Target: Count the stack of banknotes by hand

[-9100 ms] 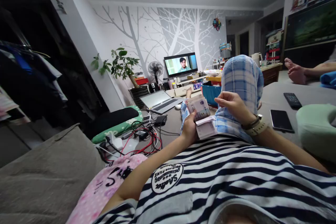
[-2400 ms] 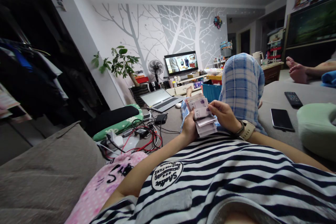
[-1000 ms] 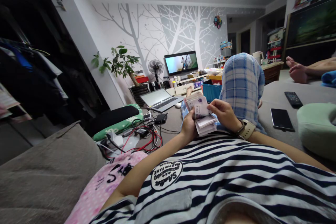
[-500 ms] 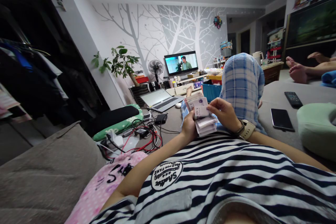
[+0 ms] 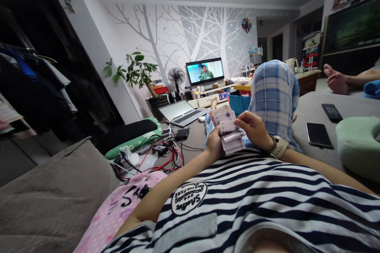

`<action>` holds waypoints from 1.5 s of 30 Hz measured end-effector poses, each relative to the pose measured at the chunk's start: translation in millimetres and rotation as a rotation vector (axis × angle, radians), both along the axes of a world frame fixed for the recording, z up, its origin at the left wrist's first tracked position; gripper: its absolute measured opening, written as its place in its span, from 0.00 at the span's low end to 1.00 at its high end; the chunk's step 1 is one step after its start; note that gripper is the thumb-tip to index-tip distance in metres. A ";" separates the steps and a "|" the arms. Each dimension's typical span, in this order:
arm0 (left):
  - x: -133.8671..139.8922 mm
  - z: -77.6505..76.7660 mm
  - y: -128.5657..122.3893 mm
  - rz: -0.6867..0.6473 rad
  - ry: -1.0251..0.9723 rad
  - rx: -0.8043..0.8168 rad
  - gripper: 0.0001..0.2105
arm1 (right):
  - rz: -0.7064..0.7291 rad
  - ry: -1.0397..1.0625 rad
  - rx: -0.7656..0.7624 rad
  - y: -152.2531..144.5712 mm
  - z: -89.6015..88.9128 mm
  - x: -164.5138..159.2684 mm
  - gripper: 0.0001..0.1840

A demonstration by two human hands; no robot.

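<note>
The banknotes (image 5: 228,116) are in both hands, above the lap. The person's left hand (image 5: 214,143) is closed around their side at nine o'clock, its thumb on top; its other fingers are hidden. The right hand (image 5: 253,127) comes from four o'clock, thumb and forefinger apparently pinching the edge of a top note. More notes hang in staggered layers toward six o'clock, near the striped shirt (image 5: 237,182). The step in hand looks like leafing through the bundle, one note parted from the rest. The next move calls for a steady left hold and a light right pinch, so that neighbouring notes do not drag along.
</note>
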State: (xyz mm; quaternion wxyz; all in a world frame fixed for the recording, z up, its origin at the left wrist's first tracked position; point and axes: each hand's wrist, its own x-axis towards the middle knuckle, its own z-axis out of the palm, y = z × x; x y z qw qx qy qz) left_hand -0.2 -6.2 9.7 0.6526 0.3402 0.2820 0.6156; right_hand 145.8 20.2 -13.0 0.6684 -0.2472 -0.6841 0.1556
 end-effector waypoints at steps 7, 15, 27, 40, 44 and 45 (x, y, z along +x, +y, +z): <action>-1.1 -3.2 2.5 0.002 0.012 0.026 0.18 | 0.003 0.012 0.001 -1.0 1.3 -0.3 0.17; -2.3 -2.7 0.5 -0.025 0.023 0.042 0.17 | -0.005 0.026 -0.009 -4.3 2.3 -0.2 0.19; 1.4 -2.1 3.5 -0.037 -0.052 0.033 0.20 | 0.157 0.028 -0.084 -6.9 5.3 -2.0 0.23; -3.2 -11.2 9.3 0.008 0.013 0.104 0.11 | 0.023 0.016 -0.161 16.0 -3.9 1.0 0.25; -1.8 -9.7 10.5 -0.018 -0.016 0.101 0.16 | 0.013 0.018 -0.149 11.8 -1.5 0.5 0.24; -1.1 -8.5 10.2 -0.030 -0.031 0.092 0.17 | 0.014 0.019 -0.145 10.3 -0.7 0.2 0.24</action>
